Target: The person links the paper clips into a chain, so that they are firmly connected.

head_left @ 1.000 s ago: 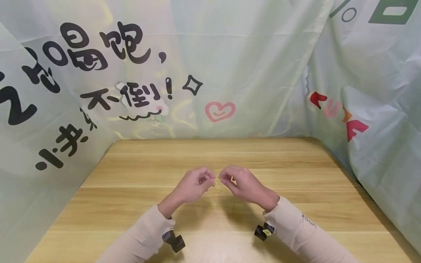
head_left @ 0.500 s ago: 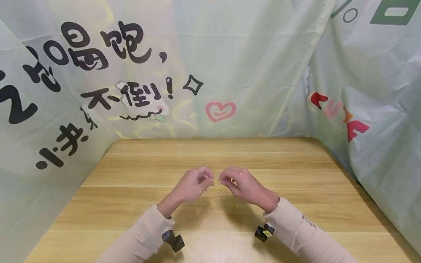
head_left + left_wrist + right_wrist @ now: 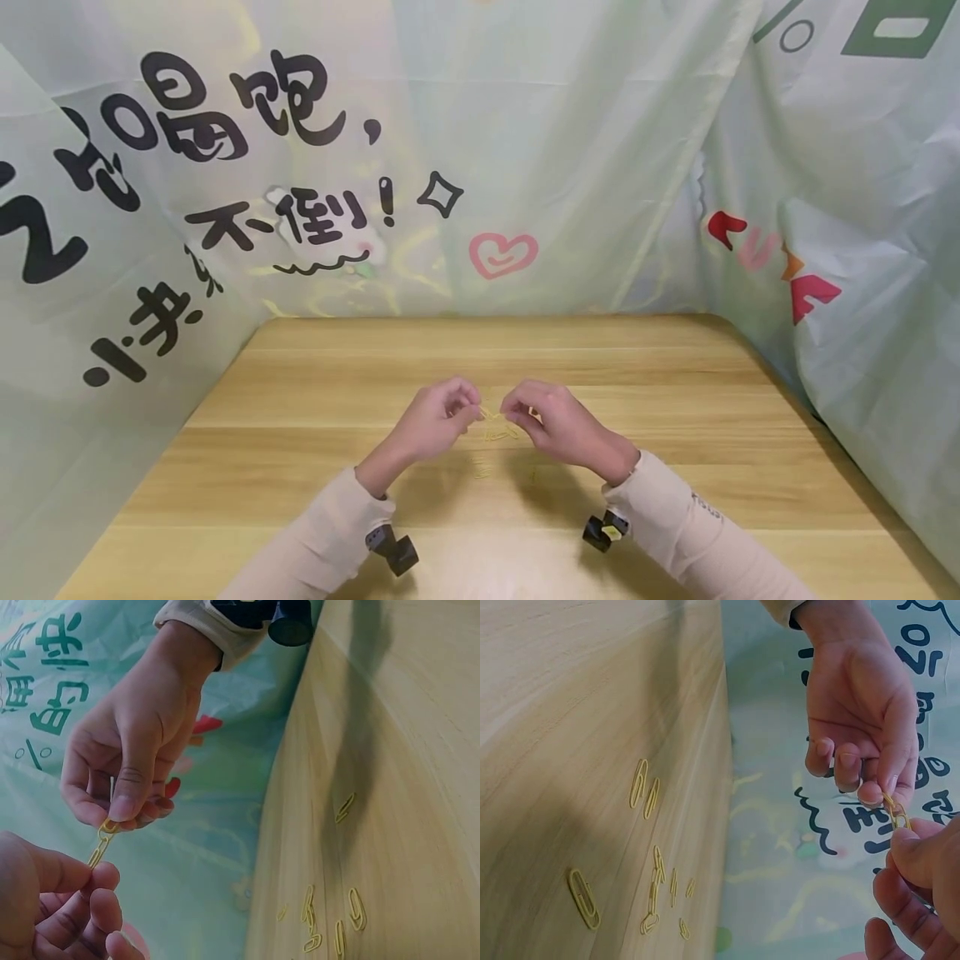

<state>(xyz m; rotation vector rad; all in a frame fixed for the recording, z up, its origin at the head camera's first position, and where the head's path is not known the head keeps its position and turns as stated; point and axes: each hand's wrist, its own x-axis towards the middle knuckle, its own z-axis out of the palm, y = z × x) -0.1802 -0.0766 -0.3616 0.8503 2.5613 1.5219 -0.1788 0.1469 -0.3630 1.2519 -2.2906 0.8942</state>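
Note:
Between my two hands, above the table, two yellow paper clips hang linked together. My left hand [image 3: 435, 423] pinches one paper clip [image 3: 97, 853] between thumb and forefinger. The other paper clip [image 3: 901, 819] is pinched by my right hand [image 3: 561, 423]; fingertips hide part of each clip. Only a small gap separates the fingertips. On the wood below lie several more yellow paper clips, among them a single paper clip [image 3: 583, 899] and a few that overlap or join in a short row [image 3: 653, 892]; I cannot tell which.
The wooden table [image 3: 315, 492] spreads under both hands. A pale green printed cloth [image 3: 585, 167] with dark lettering stands behind it and along both sides. Black wrist cameras sit at the left cuff [image 3: 392, 550] and the right cuff [image 3: 603, 531].
My left hand has shifted slightly left, away from the right one, and the linked paper clips now show more between the fingertips. The right hand has barely moved.

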